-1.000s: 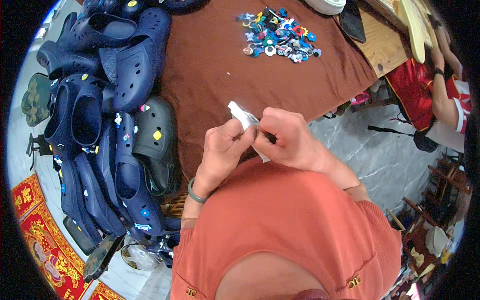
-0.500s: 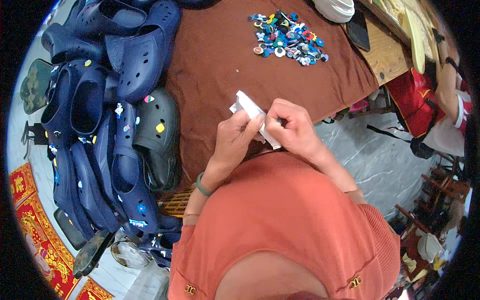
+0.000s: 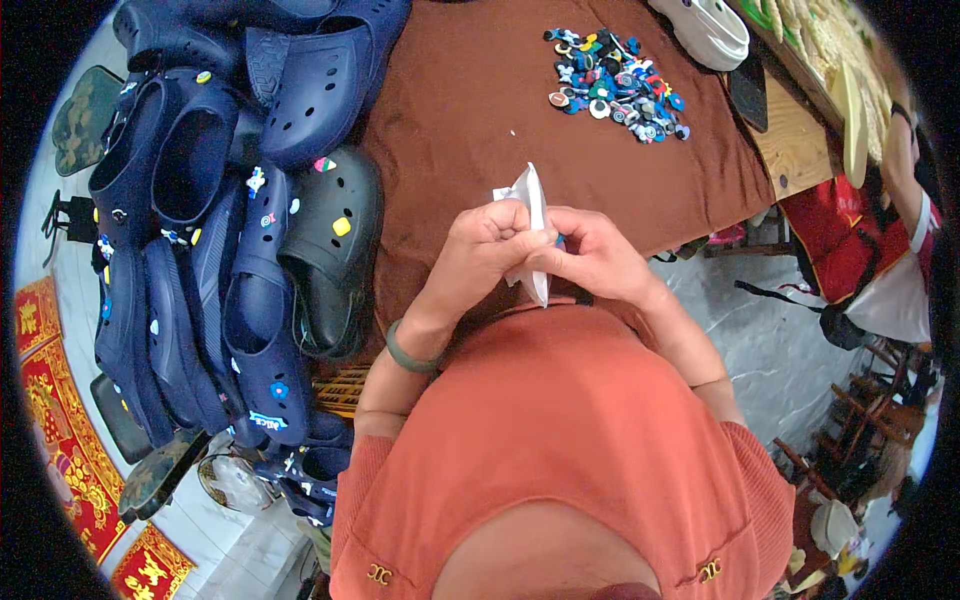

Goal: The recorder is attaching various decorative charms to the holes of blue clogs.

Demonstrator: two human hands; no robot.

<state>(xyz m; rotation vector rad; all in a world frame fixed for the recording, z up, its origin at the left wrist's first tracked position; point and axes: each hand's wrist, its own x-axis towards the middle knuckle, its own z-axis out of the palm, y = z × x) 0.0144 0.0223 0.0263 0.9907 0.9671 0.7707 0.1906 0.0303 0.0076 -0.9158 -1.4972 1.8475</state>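
Note:
Both of my hands meet over the near edge of the brown cloth (image 3: 450,110), close to my body. Between them is a thin white folded piece (image 3: 533,190), like a sheet or small packet, standing nearly upright; its exact kind cannot be made out. My left hand (image 3: 485,245) pinches it from the left side, thumb toward the middle. From the other side my right hand (image 3: 600,255) closes on it, and a speck of blue shows by its fingertips. Farther back on the cloth lies a loose pile of small colourful shoe charms (image 3: 615,85).
Navy clogs (image 3: 195,150), many with charms, are heaped at my left beside a dark grey clog (image 3: 335,240). A white clog (image 3: 705,30) and a black flat object (image 3: 745,92) lie at the far right. Another person's arm (image 3: 900,165) shows at the right edge.
The white piece has turned from a slant to nearly upright. My right hand's fist has loosened into a thumb-and-finger grip. The whole view has shifted slightly.

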